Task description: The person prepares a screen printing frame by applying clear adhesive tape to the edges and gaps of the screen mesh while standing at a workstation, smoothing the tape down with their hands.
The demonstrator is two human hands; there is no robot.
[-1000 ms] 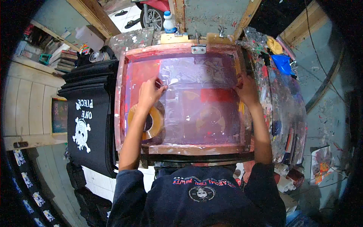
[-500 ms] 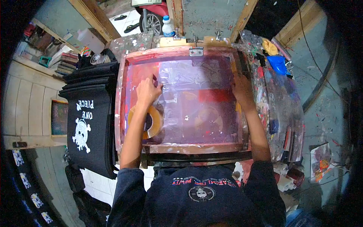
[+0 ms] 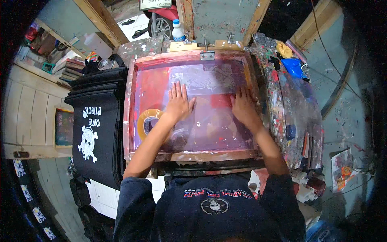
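Resting flat on smooth purple-and-red mesh (image 3: 242,139), our left hand (image 3: 179,105) has straight, slightly parted fingers and the thumb held wide; our right hand (image 3: 244,107), a little blurred, lies flat too, fingers extended and slightly apart. The mesh spreads beneath and between our 2 hands' fingers. Around the fingertips and beyond them shines a pale, glossy patch (image 3: 205,78). Nearer us, left of our left fingers, sits an amber tape ring (image 3: 141,123). Farther out, we see the paint-smeared wooden frame (image 3: 193,156).

Tape (image 3: 143,117) partly behind left forearm (image 3: 151,145)
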